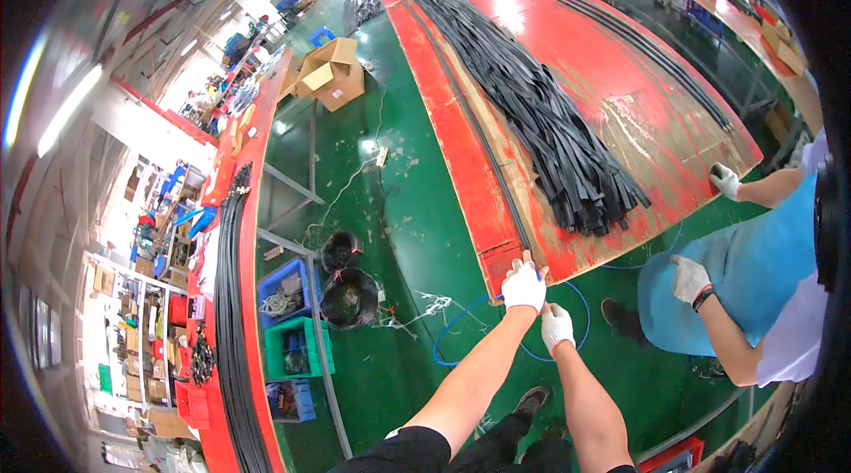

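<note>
Both gloved hands at the near end of the red counter (pixel 620 74), working one long black strip (pixel 483 149).

Left hand (pixel 524 285) sits right on the counter's near edge, grip clenched around the strip's end; the strip runs away up the counter's left edge. Right hand (pixel 557 328) is just below the counter edge, touching the left hand, fingers curled, but what it grasps I cannot tell. A big pile of black strips (pixel 550 118) lies along the counter's middle. A blue hose (pixel 452 331) loops on the green floor (pixel 408 207) under the counter's end. At the counter's right corner, a co-worker in a blue apron (pixel 753 269) rests a gloved hand (pixel 724 180) on the edge.
</note>
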`<act>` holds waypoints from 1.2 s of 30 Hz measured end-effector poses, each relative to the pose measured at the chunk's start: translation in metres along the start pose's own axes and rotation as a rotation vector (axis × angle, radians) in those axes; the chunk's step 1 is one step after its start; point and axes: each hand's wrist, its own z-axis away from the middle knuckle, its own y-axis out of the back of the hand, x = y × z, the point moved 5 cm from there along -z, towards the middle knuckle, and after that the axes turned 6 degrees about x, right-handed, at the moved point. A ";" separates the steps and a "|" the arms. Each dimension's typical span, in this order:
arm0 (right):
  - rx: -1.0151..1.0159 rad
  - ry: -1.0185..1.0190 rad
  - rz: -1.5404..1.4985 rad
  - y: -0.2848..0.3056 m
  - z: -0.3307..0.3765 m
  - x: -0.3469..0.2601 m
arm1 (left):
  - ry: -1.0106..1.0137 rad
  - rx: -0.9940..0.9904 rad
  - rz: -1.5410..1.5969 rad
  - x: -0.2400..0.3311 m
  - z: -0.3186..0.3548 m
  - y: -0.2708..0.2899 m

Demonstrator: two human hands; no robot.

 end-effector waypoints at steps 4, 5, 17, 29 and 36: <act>-0.019 0.002 -0.034 -0.018 -0.011 -0.004 | 0.027 0.016 0.008 -0.008 0.002 0.008; -0.020 0.013 -0.033 -0.022 -0.010 -0.005 | 0.030 0.027 0.000 -0.010 0.001 0.012; -0.103 -0.031 0.069 0.014 0.015 0.014 | 0.013 0.056 -0.037 0.007 0.001 0.007; -0.189 0.068 0.261 -0.006 -0.042 -0.026 | 0.058 -0.044 0.004 0.002 -0.003 0.001; -0.207 0.018 0.461 0.001 -0.051 -0.045 | 0.069 -0.115 0.039 0.003 -0.006 0.004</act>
